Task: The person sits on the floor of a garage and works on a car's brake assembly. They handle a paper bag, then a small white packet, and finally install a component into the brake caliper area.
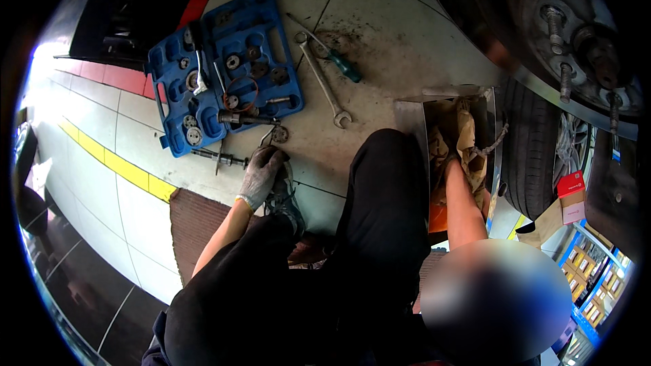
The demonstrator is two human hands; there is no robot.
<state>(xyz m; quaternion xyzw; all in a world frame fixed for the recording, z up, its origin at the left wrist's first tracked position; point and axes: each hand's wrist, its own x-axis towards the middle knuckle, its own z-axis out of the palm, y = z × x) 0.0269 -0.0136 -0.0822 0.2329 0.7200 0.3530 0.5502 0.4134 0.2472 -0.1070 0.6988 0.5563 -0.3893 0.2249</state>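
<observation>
My left hand (264, 173), in a grey work glove with dark fingertips, is low beside my laced shoe (286, 196). Its fingers curl together; whatever they hold is hidden. Just beyond them lie a small round metal disc (279, 135) and a threaded piston tool (245, 118). Another threaded rod with a crossbar (220, 156) is left of the glove. On the right, a bare forearm (464, 203), apparently mine, reaches into an open box among crumpled brown paper (466, 129). The paper covers my right hand, so its fingers are out of sight.
A blue tool case (290, 41) lies open with several discs in its moulded slots. Beside it are a combination wrench (319, 81) and a green-handled screwdriver (344, 66). A wheel hub with studs (555, 30) overhangs the upper right; a tyre (531, 156) stands beside the box.
</observation>
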